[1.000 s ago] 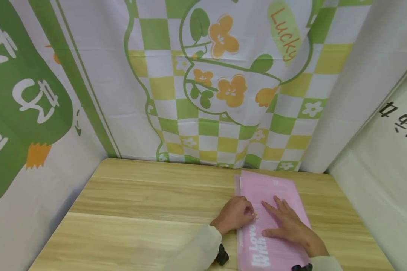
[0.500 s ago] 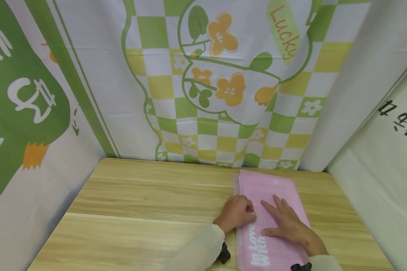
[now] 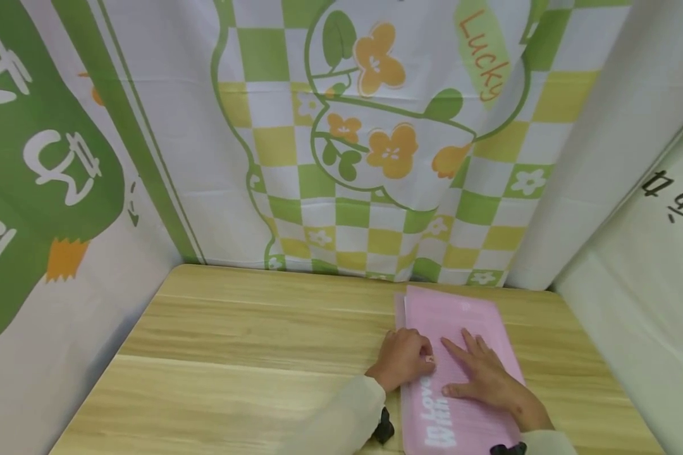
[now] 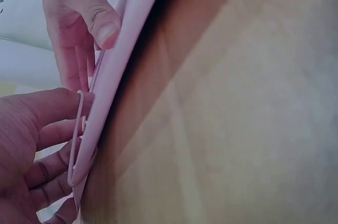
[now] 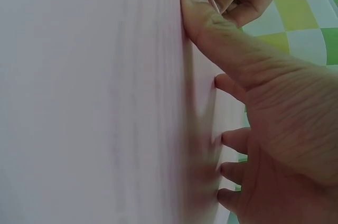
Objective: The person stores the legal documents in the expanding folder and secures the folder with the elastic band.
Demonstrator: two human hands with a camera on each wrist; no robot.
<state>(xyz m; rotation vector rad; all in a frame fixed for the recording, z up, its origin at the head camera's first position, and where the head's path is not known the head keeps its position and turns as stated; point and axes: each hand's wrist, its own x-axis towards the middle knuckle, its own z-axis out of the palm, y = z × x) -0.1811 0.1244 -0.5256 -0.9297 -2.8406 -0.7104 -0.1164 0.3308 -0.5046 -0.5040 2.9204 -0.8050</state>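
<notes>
A pink plastic document folder [image 3: 461, 313] with white lettering lies on the wooden table. At its left edge my left hand [image 3: 403, 359] pinches a thin pink cord between curled fingers. In the left wrist view this cord [image 4: 75, 139] forms a long narrow loop from the fingertips along the folder's edge. A small pale piece [image 3: 430, 359] shows right at those fingertips. My right hand [image 3: 484, 378] rests on the folder's cover with fingers spread. Its thumb [image 5: 196, 3] presses near the left hand's fingers in the right wrist view.
The light wooden table [image 3: 233, 335] extends to the left of the folder. A printed curtain [image 3: 375, 158] hangs along the table's back edge, with more cloth at both sides. Black straps circle both wrists.
My left hand has shifted slightly to the right, and its fingertips now cover more of the small pale piece. The right hand and the folder stay in place; the head view sways a little.
</notes>
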